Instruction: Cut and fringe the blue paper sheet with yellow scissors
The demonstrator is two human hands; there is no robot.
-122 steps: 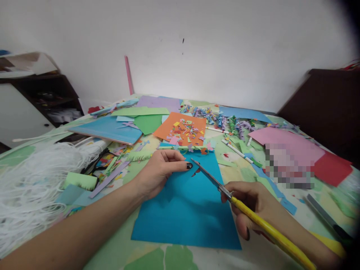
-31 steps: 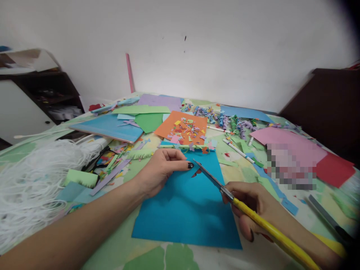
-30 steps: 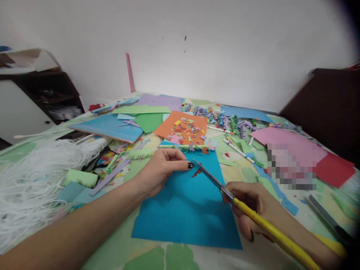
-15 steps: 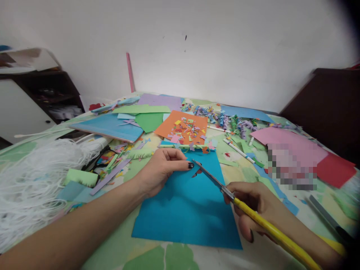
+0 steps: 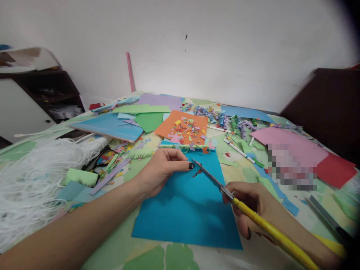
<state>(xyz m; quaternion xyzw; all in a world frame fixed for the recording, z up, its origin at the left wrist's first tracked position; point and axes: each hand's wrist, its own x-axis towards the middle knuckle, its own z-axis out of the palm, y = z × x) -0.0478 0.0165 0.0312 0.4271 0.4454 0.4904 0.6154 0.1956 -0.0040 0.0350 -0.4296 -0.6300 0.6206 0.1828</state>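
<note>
A bright blue paper sheet (image 5: 188, 210) lies flat in front of me. My left hand (image 5: 160, 170) rests on its upper left part, fingers curled, the thumb tip beside a tiny orange-red scrap (image 5: 197, 173). My right hand (image 5: 253, 210) grips yellow-handled scissors (image 5: 225, 191). Their metal blades look closed and slant up to the left, the tip almost touching my left thumb, just above the scrap. Whether my left fingers pinch anything is hidden.
An orange sheet (image 5: 168, 129) strewn with small coloured scraps lies behind. White string (image 5: 36, 176) is heaped at the left. Pink (image 5: 284, 144) and red (image 5: 336, 168) sheets lie at right, white markers (image 5: 237, 150) and curled paper strips in the middle back. A dark cabinet (image 5: 332, 105) stands right.
Almost nothing differs: both hands and the scissors stay in place on the blue sheet, with only a slight shift of the view.
</note>
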